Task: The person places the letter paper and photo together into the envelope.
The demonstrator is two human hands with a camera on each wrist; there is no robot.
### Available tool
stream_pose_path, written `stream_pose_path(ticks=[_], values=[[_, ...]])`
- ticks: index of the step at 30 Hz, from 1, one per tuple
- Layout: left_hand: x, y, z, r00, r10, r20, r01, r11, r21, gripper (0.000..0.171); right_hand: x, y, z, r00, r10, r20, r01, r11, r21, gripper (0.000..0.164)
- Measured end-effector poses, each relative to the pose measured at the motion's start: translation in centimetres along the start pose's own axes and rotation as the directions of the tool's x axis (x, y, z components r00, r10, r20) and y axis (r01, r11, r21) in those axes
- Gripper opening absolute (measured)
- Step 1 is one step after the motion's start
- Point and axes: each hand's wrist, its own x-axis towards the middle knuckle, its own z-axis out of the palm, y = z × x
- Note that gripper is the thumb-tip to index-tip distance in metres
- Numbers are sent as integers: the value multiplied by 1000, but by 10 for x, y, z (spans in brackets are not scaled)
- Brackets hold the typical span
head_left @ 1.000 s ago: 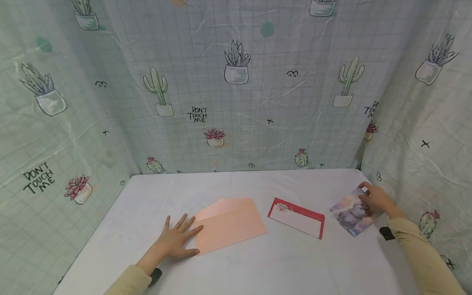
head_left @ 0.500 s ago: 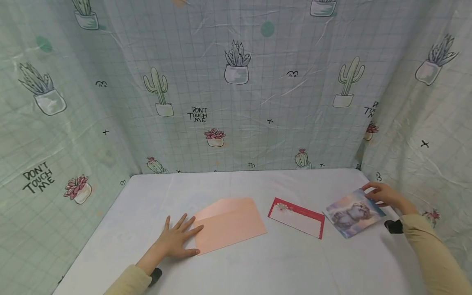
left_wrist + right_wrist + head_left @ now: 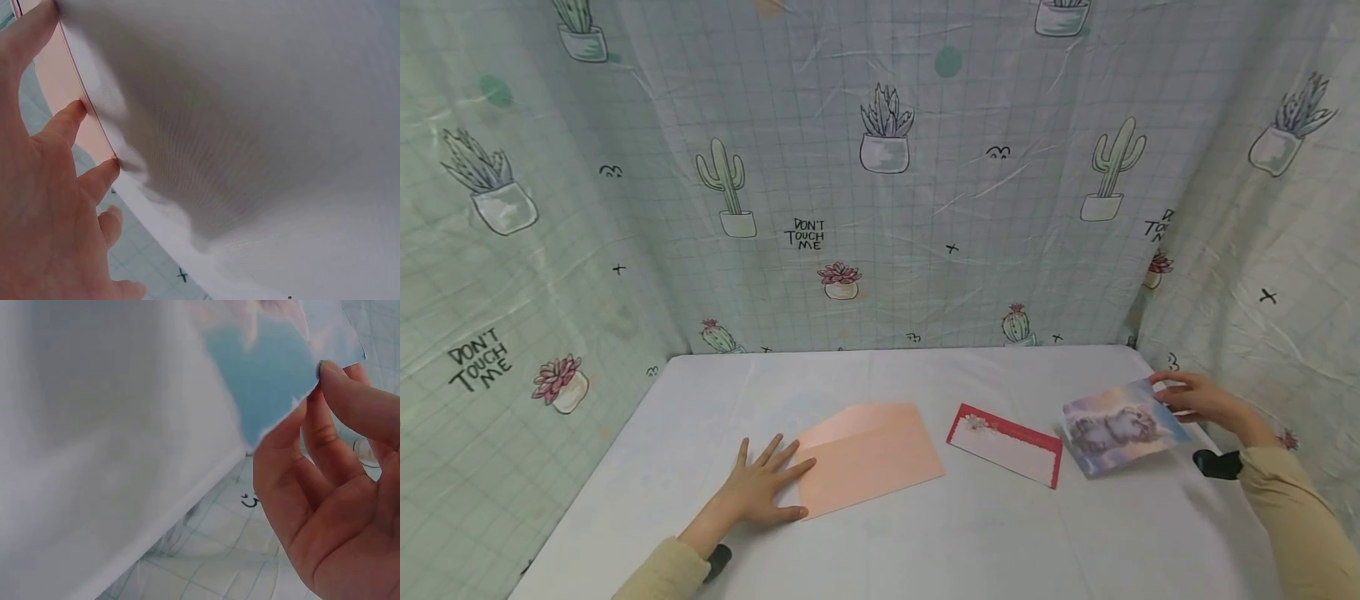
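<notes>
My left hand [image 3: 758, 490] lies spread with straight fingers on the left end of a peach envelope [image 3: 872, 458]. In the left wrist view its fingertips touch the edge of that envelope [image 3: 94, 134]. At the right of the table, my right hand [image 3: 1213, 406] pinches the right edge of a picture card [image 3: 1120, 429] printed with a grey furry animal on a pastel sky. The right wrist view has the thumb on one face of the card [image 3: 269, 375] and fingers behind it. The card is tilted up at the held side.
A red-bordered white card [image 3: 1003, 446] with a small flower decoration lies between the peach envelope and the picture card. All rest on a white-covered table [image 3: 917, 550]. A cactus-print cloth [image 3: 925, 208] hangs behind and at both sides.
My right hand has shifted to the right, from over the picture card to its right edge. The card has turned and is now lifted at that edge. My left hand has stayed put.
</notes>
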Motion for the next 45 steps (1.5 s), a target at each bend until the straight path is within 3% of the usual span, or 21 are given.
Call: stream_pose_path(ticks=[3,7,10,18,23,35,45], values=[[0,0,1,1000,4,-11,-4,1000,8,72,-3,-4,4,999,-17,-39,15,999,-46,20],[0,0,3,1000,4,-13,-4,1000,11,72,-2,-13,13,997,-16,-75,11,997,-75,36],[0,-1,5,1000,3,-18,-3,1000,18,72,2,-18,21,996,-10,-87,5,998,-58,41],[0,-2,7,999,15,-42,-14,1000,24,73,13,-28,39,993,-37,-112,39,999,17,35],[0,-2,7,998,24,-52,-22,1000,20,74,21,-37,50,993,-22,-116,24,1000,18,41],[-1,-2,3,994,60,-94,-57,998,31,74,45,-64,74,992,-72,-104,74,997,11,50],[0,-3,0,997,46,-60,-45,999,28,74,67,-82,94,991,-103,-83,106,994,34,49]])
